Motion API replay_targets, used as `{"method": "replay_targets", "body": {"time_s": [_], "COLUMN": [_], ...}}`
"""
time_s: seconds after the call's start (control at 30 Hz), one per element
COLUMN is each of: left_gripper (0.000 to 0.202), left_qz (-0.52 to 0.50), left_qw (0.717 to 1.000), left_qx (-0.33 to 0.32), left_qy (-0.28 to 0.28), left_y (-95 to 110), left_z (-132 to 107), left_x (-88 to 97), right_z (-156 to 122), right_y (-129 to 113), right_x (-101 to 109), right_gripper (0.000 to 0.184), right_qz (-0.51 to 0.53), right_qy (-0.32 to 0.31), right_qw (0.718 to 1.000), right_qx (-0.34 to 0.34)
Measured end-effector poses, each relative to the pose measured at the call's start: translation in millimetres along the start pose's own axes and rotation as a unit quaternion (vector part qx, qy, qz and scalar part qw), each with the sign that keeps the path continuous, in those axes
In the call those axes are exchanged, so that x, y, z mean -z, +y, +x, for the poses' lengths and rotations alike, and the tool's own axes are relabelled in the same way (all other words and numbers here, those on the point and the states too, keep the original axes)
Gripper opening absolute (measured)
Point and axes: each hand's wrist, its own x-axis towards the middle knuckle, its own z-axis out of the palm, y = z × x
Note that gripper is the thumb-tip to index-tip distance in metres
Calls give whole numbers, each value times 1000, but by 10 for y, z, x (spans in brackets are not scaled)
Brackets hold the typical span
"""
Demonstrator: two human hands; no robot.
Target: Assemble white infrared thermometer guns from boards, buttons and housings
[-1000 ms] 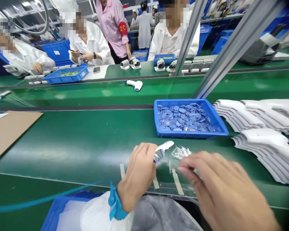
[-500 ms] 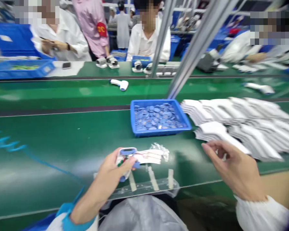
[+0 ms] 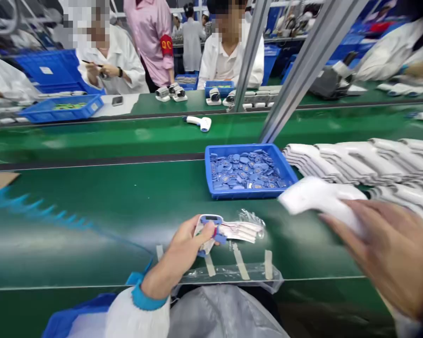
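Observation:
My left hand (image 3: 188, 244) is closed around an opened infrared thermometer body (image 3: 211, 219), white and blue, with its inner parts showing. Its handle half points right, over a crumpled piece of clear plastic (image 3: 255, 220). On the right, my right hand (image 3: 391, 244) grips a white plastic shell half (image 3: 313, 195), lifted above the bench and blurred by motion. Behind that hand lie stacked rows of similar white shells (image 3: 341, 164). A blue tray (image 3: 215, 192) full of small blue oval pieces (image 3: 245, 169) sits between and beyond my hands.
Tape strips (image 3: 240, 265) hold a clear plastic bag at the bench's front edge. A coiled blue cord (image 3: 49, 213) stretches along the left. One assembled thermometer (image 3: 200, 123) lies on the green belt. A metal post (image 3: 296, 70) rises behind the tray. Co-workers sit across.
My right hand has picked up a white shell from the stacks and raised it. The left hand still holds the thermometer body. The camera view has turned slightly left.

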Motion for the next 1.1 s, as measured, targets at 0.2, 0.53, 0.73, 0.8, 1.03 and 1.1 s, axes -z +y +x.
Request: {"method": "replay_targets", "body": {"time_s": [0.2,0.53,0.73,0.8,1.03,1.1], "left_gripper": [55,33,32,24,36,40], "left_qz": [-36,113,181,208,473,510], "left_qw": [999,989,977,968,861,836], "left_qx": [0,-85,-111,-127,-178,-196], "left_qy": [3,-39,-29,-60,-63,-58], "left_y": [-69,-40,30,41,-43,-97], "left_z": [30,-100,-142,-128,-134,-143], "left_x": [-31,35,-76,-149,-344,-375], "right_z": [-42,-95,90,117,56,54], "right_y": [-1171,-1427,-1713,-1854,-1887,-1878], "right_x": [145,-63,25,7,-23,7], "right_gripper": [23,27,20,36,48,48], "right_qz": [91,347,445,375,297,296], "right_qy": [-28,-239,-193,-108,3,11], "right_qw": [969,902,874,920,955,955], "right_qx": [228,96,-21,-24,4,-8]}}
